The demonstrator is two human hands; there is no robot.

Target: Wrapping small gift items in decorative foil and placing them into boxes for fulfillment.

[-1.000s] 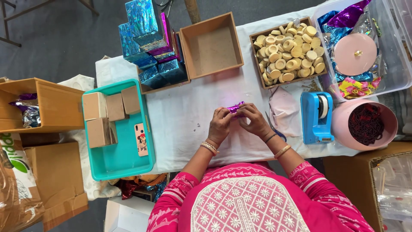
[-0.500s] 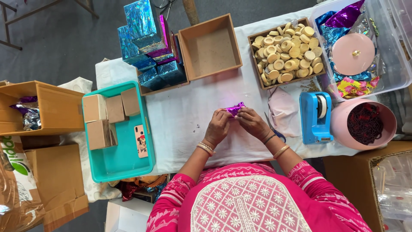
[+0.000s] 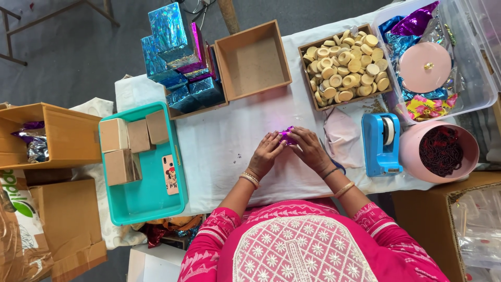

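Teal tray left with cardboard boxes; blue tape dispenser right; wooden box of tan discs behind.

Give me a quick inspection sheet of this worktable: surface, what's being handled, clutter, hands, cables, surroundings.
Surface: white cloth-covered table, a few crumbs.
Things in hand: small purple foil packet, pinched between both hands.
Clutter: teal tray with plain brown boxes; empty wooden box; box of round tan discs; shiny blue wrapped boxes; blue tape dispenser; pink bowl.
Hands: left hand and right hand, both closed on the packet.
Cables: nothing seen clearly.
Surroundings: cardboard boxes on grey floor at the left.
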